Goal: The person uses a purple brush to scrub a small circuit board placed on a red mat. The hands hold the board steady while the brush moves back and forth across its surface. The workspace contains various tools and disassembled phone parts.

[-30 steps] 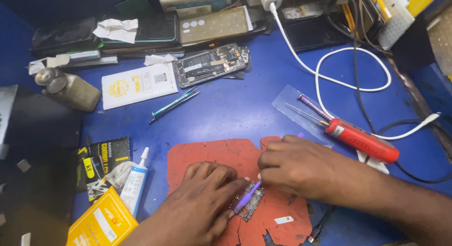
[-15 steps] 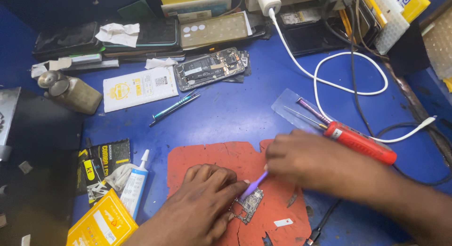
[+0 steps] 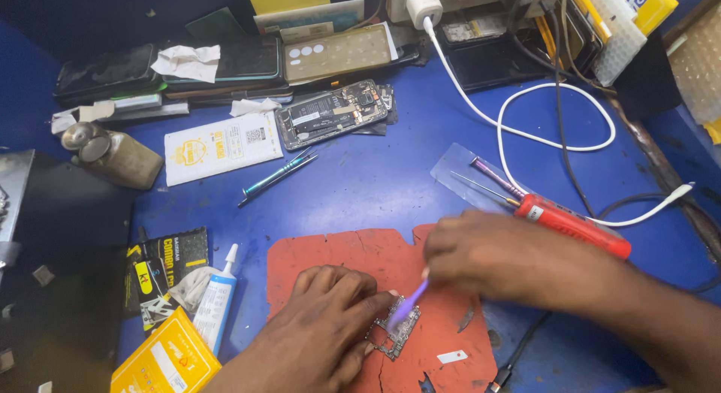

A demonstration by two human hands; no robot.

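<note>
Left hand [image 3: 319,325] down flat on the red mat [image 3: 330,250], fingers pressed together, fingertips pinning the board [image 3: 394,329] by its left edge. The board sits on the mat's lower middle, just right of that hand. Right hand [image 3: 496,254] comes in from the right, fingers pinching a purple tool [image 3: 409,306], tip down on the top of the board. It's blurred, so brush or pick, I can't say.

Doing this well, I'd judge, is about that left hand: hold the board flat so it can't skate, and keep the fingertips off the part being worked. The right hand wants short, light strokes with the tip low, and the wrist braced on the mat for steadiness.

Now the count. One board under the hands. One red mat, cracked along its lower edge. One red-handled iron [image 3: 571,224] just behind the right hand, its tip on a clear plastic sheet [image 3: 462,175] with one thin purple-shafted driver [image 3: 496,177] beside it. One teal tool [image 3: 278,176] lying loose mid-bench. One opened phone [image 3: 334,113] further back. One white tube [image 3: 215,303] left of the mat, one yellow box [image 3: 165,359] near the bottom edge, one metal bottle [image 3: 113,154] at far left. One white cable [image 3: 526,134] looping from the charger.
</note>
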